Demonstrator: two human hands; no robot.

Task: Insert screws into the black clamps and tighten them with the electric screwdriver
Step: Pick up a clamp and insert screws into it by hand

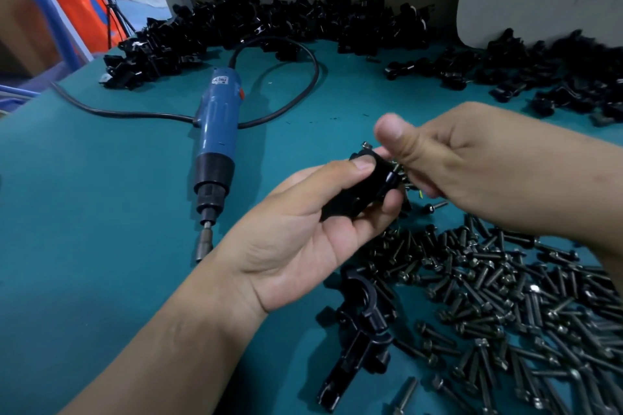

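The electric screwdriver [215, 131] is lying on the table [101, 246], left of both hands, with its cable [305, 54] looping behind it. Piles of clamps [269, 23] are running along the rear edge. The heap of screws [505, 296] is spreading at front right, under the right hand [472, 162]. The left hand [303, 246] is holding a clamp [364, 185] at centre, and the right hand is seemingly pinching a screw [397, 168] at its right end. Loose clamps [364, 330] are lying in front.

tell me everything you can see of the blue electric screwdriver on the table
The electric screwdriver lies flat on the teal mat, unheld, at the left of the view. It has a blue plastic-looking body with a white label and an orange-red switch near the rear, a black collar toward the front, then a metal bit holder pointing toward the person. Its black cable leaves the rear, loops right, crosses at the body and trails off left.
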